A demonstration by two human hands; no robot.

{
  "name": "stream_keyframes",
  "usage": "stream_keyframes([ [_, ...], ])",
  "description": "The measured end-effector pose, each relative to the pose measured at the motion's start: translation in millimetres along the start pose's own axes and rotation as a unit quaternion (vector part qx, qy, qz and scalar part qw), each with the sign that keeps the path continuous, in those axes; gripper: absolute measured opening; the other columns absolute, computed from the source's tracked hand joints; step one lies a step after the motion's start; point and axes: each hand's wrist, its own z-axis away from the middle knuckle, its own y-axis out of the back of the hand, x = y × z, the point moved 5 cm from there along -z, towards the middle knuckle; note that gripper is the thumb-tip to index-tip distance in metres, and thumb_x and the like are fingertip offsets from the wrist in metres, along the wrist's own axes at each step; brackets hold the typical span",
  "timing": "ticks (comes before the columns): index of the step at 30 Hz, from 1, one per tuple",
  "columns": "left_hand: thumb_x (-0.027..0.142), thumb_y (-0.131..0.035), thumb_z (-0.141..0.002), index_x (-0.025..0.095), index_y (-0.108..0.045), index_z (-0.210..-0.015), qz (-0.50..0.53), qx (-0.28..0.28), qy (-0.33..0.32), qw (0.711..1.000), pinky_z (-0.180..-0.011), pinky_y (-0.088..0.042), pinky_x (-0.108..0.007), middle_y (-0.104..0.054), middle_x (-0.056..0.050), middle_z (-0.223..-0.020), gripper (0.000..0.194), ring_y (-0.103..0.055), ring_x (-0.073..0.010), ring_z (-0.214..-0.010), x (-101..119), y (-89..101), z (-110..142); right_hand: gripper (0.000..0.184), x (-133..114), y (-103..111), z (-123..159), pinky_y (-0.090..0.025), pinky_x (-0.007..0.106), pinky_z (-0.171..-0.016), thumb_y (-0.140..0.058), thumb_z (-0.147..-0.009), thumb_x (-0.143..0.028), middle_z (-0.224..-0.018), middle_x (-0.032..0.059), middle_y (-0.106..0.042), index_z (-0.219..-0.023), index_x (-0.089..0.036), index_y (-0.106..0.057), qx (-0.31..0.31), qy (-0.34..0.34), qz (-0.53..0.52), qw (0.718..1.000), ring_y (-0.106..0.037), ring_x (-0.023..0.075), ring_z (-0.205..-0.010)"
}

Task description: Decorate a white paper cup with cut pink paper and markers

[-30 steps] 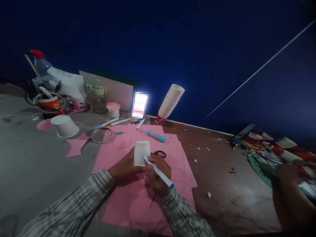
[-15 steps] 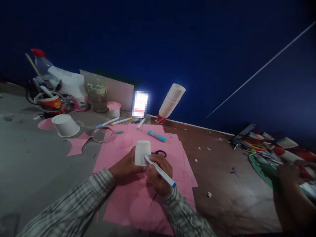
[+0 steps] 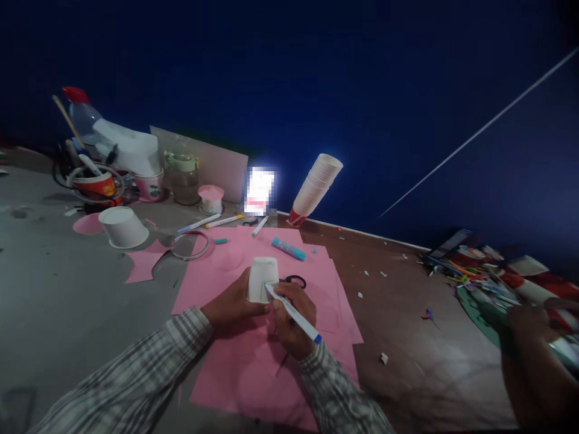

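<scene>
My left hand point(image 3: 235, 301) is closed around a small white paper cup point(image 3: 263, 274), which is held upside down over pink paper sheets point(image 3: 226, 374). Green lines are drawn on the cup's side. Between the fingers of my right hand point(image 3: 294, 319) is a white marker pen point(image 3: 296, 316) with a blue end, its tip at the drawn lines. Just behind my right hand lie scissors, whose black handle point(image 3: 296, 281) shows while the rest is partly hidden. A turquoise glue stick point(image 3: 288, 248) rests on the pink paper beyond the cup.
A tall stack of paper cups point(image 3: 316, 187) leans at the back. To the left stand an upturned white cup point(image 3: 123, 228), a glass jar point(image 3: 183, 178) and a pen-filled red cup point(image 3: 94, 184). Another person's arm point(image 3: 536, 355) reaches in at right, near a green mat point(image 3: 479, 319).
The marker tip stays against the cup's side and the cup appears slightly turned, with the green lines shifted. The whole view has moved a little; both hands keep their holds.
</scene>
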Motion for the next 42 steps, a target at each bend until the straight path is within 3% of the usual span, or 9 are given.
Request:
stream_keyframes([
  [25, 0.038, -0.078, -0.068, 0.018, -0.043, -0.120, 0.028, 0.008, -0.001, 1.000, -0.090, -0.045, -0.043, -0.056, -0.010, -0.118, 0.066, -0.054, -0.0278, -0.108, 1.8, -1.3, -0.6, 0.014, 0.7, -1.3, -0.6, -0.057, 0.037, -0.061, -0.052, -0.084, -0.019, -0.082, 0.0072, -0.066, -0.096, -0.023, -0.058, -0.011, 0.004, 0.007, 1.000, -0.065, 0.0221, -0.074],
  [33, 0.038, -0.077, -0.068, 0.016, -0.043, -0.121, 0.018, 0.000, 0.000, 1.000, -0.091, -0.045, -0.044, -0.055, -0.013, -0.119, 0.067, -0.054, -0.0287, -0.107, -0.2, -0.7, -0.5, 0.013, 2.4, 2.2, -2.0, -0.053, 0.030, -0.059, -0.051, -0.082, -0.014, -0.078, 0.0052, -0.064, -0.091, -0.018, -0.059, 0.002, -0.020, -0.010, 1.000, -0.061, 0.0167, -0.068],
  [42, 0.039, -0.078, -0.067, 0.016, -0.041, -0.121, 0.025, 0.003, 0.007, 1.000, -0.091, -0.045, -0.042, -0.055, -0.012, -0.119, 0.069, -0.053, -0.0288, -0.109, 1.7, -1.2, -0.1, 0.017, 3.4, 0.0, 0.2, -0.052, 0.032, -0.062, -0.052, -0.080, -0.014, -0.082, 0.0053, -0.063, -0.094, -0.020, -0.060, -0.007, -0.020, -0.028, 0.999, -0.061, 0.0184, -0.073],
])
